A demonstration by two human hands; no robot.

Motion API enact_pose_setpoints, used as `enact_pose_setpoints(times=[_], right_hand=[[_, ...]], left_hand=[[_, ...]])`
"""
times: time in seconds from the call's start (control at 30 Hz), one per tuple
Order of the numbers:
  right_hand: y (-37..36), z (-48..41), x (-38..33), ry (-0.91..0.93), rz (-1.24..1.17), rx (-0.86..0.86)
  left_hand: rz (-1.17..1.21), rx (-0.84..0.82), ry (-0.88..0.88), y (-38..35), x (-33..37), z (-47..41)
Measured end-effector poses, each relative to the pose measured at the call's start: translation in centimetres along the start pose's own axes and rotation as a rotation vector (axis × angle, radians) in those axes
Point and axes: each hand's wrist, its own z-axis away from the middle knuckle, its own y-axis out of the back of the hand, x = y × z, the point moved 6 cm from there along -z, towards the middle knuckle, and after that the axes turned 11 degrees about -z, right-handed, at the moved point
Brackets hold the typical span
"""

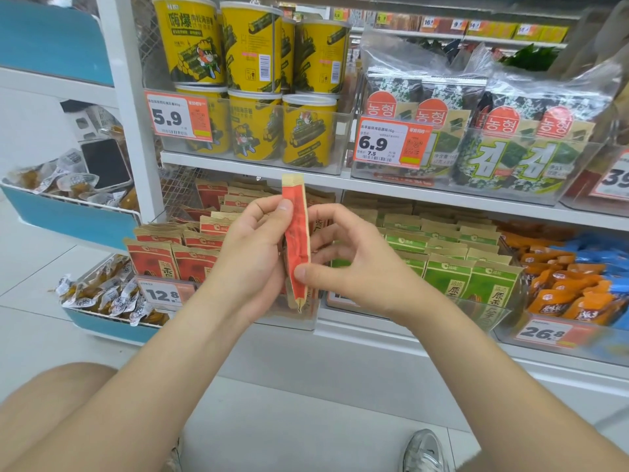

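A red and tan paper snack packet (297,240) stands upright and edge-on in front of the lower shelf, held between both hands. My left hand (252,250) grips its left side, with the thumb pressed near the top. My right hand (354,260) pinches its lower right part between thumb and fingers. Behind it, a clear bin (218,294) holds several matching red packets (190,264).
Green packets (456,267) fill the bin to the right, orange and blue pouches (571,287) further right. Yellow seaweed cans (252,63) and seaweed bags (510,137) sit on the upper shelf. A blue rack (85,216) with wrapped snacks stands at left. My knee and shoe show below.
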Motion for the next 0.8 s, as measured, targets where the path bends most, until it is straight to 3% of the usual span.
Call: enact_pose_setpoints(times=[0.33, 0.43, 0.63, 0.8], right_hand=[[-0.7, 0.5, -0.6, -0.048, 0.004, -0.084], [-0.2, 0.3, -0.6, -0.033, -0.057, -0.058], [1.3, 0.1, -0.7, -0.003, -0.145, 0.034], [1.2, 0.2, -0.6, -0.022, -0.129, 0.073]], left_hand=[[0.065, 0.026, 0.055, 0.4, -0.1, -0.4], [-0.052, -0.073, 0.035, 0.5, 0.3, -0.5], [-0.2, -0.433, 0.014, 0.4, 1.3, 0.0], [-0.202, -0.469, -0.001, 0.4, 1.5, 0.1]])
